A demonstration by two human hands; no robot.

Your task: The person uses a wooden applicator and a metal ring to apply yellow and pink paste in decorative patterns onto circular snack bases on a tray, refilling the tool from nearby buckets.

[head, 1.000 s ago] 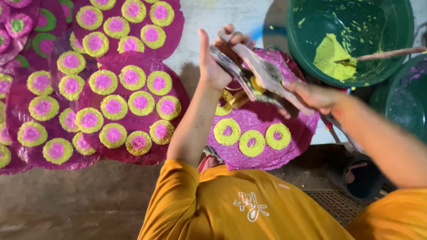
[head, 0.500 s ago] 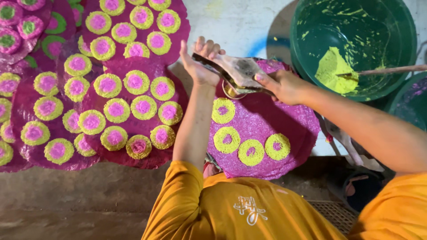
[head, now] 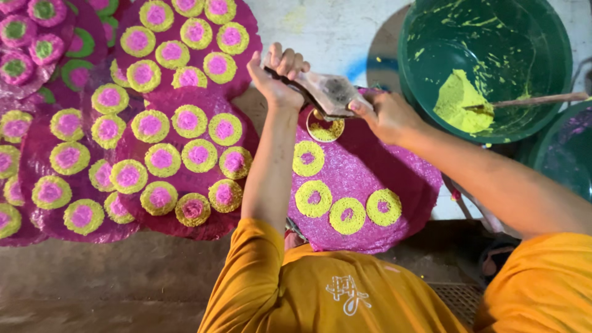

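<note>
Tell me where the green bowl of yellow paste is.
The green bowl sits at the head view's upper right, just beyond the right hand, a wooden stick resting in it.

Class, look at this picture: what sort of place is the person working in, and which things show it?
Probably a small handmade-food or craft workshop on the floor: magenta discs topped with yellow rings, a green basin of yellow paste, and a hand press.

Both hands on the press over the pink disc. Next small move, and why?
Probably finish this ring, then shift the press to a bare patch. The left hand and right hand grip it over a half-formed yellow ring. The pink disc under it carries four complete rings, with open room toward its right side.
</note>
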